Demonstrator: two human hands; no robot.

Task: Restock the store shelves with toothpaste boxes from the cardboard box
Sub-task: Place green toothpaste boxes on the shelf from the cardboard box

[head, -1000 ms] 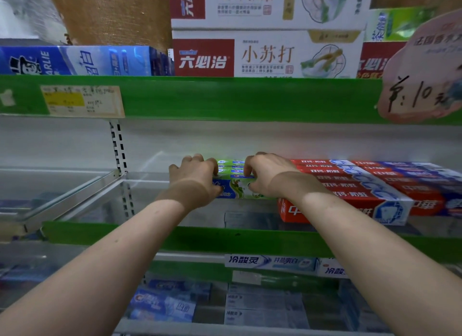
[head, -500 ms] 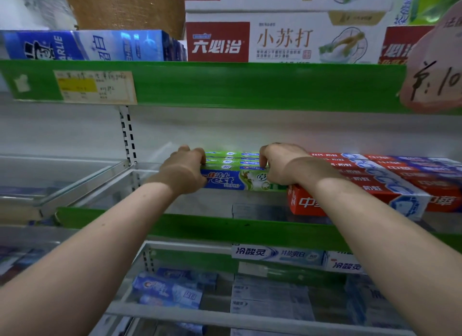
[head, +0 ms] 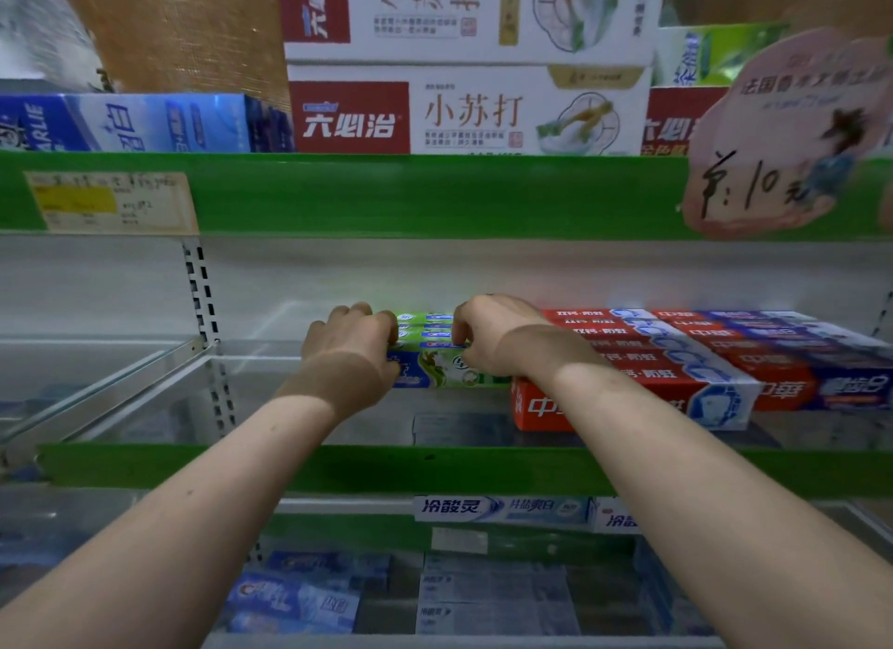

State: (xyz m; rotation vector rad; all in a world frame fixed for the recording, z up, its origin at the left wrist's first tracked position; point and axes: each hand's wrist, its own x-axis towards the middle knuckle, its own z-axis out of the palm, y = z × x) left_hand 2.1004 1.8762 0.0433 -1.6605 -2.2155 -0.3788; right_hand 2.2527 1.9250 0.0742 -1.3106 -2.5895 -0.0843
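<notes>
Middle shelf (head: 290,467), centre bay; a stack of green toothpaste boxes (head: 437,375) lies flat, long faces to the aisle, set well back from the green front lip.

Left hand (head: 350,346) at the stack's 9 o'clock end, fingers curled over the top and gripping it; right hand (head: 488,339) at the 3 o'clock end, fingers likewise hooked over the top edge; both hands hold the same stack, neither spread wide.

Judgement: holding both ends lets several loose boxes travel as one block, so the upper ones don't slide off.

Red toothpaste boxes (head: 676,354) sit just at 3 o'clock of the green stack, touching or nearly so (the right wrist hides the seam); likely the green block is being squared against them so the rows run flush.

Cardboard box not in view.

Upper shelf at 12 o'clock carries white-and-red cartons (head: 473,112); lower shelf at 6 o'clock holds blue cartons (head: 295,595).
</notes>
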